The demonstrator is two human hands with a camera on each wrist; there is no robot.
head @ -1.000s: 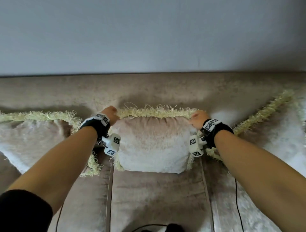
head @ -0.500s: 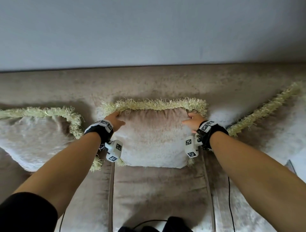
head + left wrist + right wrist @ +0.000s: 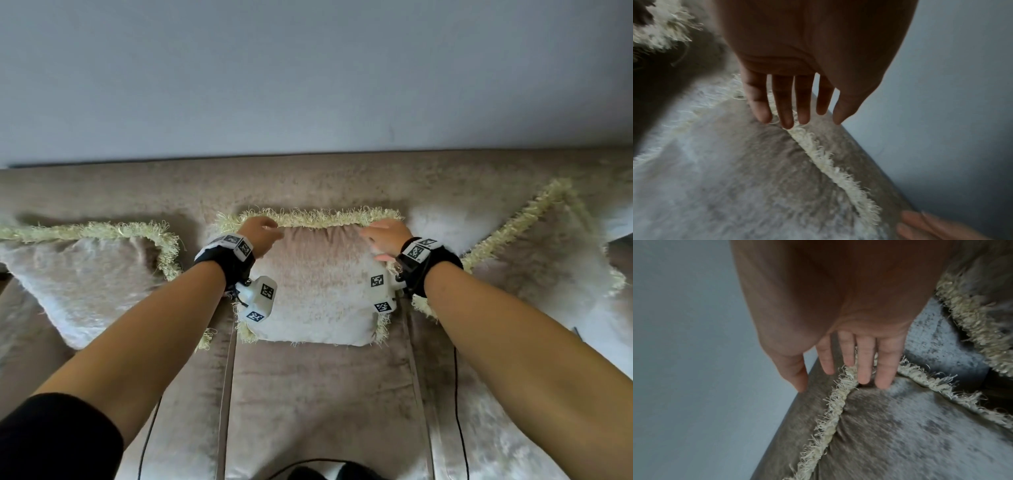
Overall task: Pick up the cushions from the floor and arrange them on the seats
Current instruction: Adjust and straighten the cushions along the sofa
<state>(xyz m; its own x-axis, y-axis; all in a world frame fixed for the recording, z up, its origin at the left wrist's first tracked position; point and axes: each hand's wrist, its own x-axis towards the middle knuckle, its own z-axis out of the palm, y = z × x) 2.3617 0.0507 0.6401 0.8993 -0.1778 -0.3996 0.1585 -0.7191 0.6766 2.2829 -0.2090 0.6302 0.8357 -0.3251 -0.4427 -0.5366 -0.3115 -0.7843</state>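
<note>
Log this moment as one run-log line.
middle cushion on sofa | left hand open | right hand open | both at top fringe

A plain pale blue-grey wall (image 3: 308, 75) fills the upper part of the head view. Thin black cables (image 3: 460, 404) trail down across the fabric at the lower right and lower left. A dark object (image 3: 318, 472) sits at the bottom edge, too cropped to identify.

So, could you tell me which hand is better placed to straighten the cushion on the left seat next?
Left. The left hand is open at the middle cushion's corner nearest the left cushion.
</note>
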